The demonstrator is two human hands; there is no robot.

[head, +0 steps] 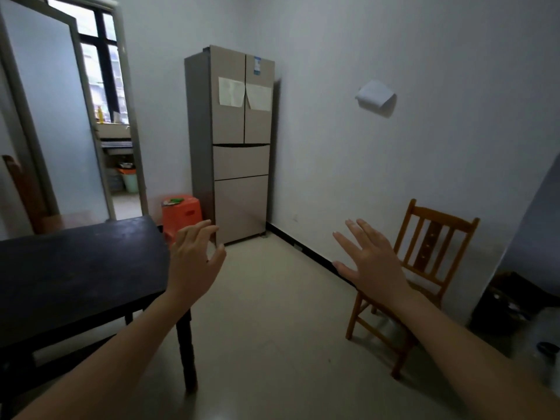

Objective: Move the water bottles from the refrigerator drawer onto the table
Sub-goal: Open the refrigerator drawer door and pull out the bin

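Observation:
A tall beige refrigerator (239,140) stands in the far corner, its two upper doors and both lower drawers (241,162) shut. No water bottles show anywhere. A dark wooden table (69,274) fills the left foreground, its top bare. My left hand (194,259) is raised just past the table's right corner, fingers loosely curled and holding nothing. My right hand (369,262) is held out in front of me with the fingers spread, also holding nothing. Both hands are well short of the refrigerator.
An orange plastic stool (181,216) sits left of the refrigerator. A wooden chair (424,268) stands against the right wall. An open doorway (118,147) at the back left leads to another room. Dark items lie on the floor at the far right (509,304). Pale floor runs between table and chair.

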